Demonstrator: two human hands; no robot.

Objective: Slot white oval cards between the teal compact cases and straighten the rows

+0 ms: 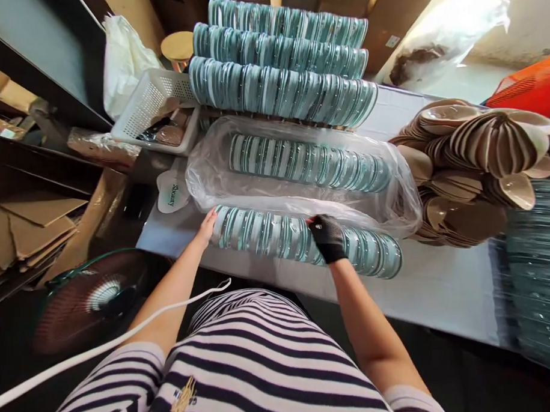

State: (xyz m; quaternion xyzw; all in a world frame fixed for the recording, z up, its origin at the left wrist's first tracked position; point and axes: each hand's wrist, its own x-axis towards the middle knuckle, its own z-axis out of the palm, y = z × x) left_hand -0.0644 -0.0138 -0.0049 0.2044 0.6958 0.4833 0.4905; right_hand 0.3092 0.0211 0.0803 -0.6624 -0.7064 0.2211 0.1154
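A long row of round glass lids (267,235), stood on edge against each other, lies along the near side of the table. My bare left hand (208,227) is at its left end, fingers stretched against the end lid. My right hand (326,235), in a black fingerless glove, is bent over the row right of its middle, with thumb and fingertips closed on the lids. How many it grips is hidden. Just beyond lies a clear plastic bag (206,172), spread open around a second row of glass lids (300,163).
Three more lid rows (280,88) stand at the back. Brown oval stacked pieces (463,169) and further glass pieces (536,269) are at right. A white basket (136,105) and a heart-shaped card (171,191) are left. A fan (93,296) and white cable (139,328) are near my left arm.
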